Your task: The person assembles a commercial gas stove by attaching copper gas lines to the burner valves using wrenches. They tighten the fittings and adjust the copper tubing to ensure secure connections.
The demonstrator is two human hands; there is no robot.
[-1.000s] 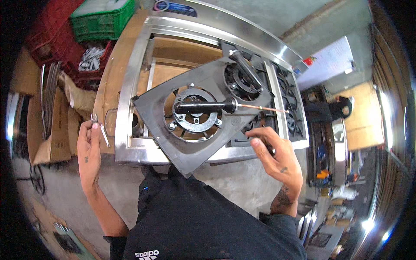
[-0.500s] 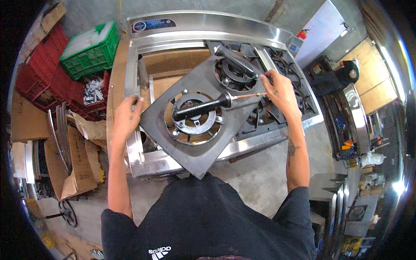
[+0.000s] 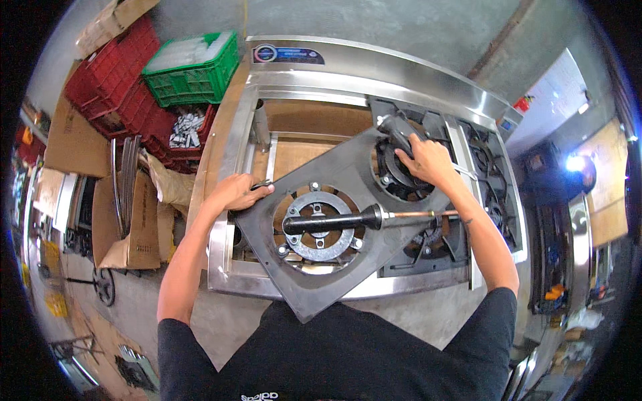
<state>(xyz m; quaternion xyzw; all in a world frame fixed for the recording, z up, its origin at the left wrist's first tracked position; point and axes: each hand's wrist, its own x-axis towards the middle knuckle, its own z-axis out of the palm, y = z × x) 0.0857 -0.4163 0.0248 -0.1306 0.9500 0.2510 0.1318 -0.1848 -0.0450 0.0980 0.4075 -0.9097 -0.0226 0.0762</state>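
A dark grey metal plate (image 3: 321, 284) with two round openings lies slantwise across a stainless steel stove (image 3: 361, 60). A black cast burner (image 3: 334, 222) sits in the near opening; a copper-coloured tube (image 3: 411, 214) runs right from its end. My right hand (image 3: 431, 162) is closed round the black pipe of the second burner (image 3: 398, 137), at the far opening. At the plate's left edge is my left hand (image 3: 239, 192), its thumb and fingers pinched on a small dark thing too small to name.
Black grates (image 3: 491, 157) cover the stove's right side. Left of the stove stand a green crate (image 3: 190, 83), red crates (image 3: 117, 80) and an open cardboard box (image 3: 137, 227) with curved metal tubes. A person (image 3: 582, 175) is at the far right beside a bright light.
My right hand has moved from the copper-coloured tube's end to the far burner's pipe. My left hand has come onto the plate's left edge. The whole view has shifted.
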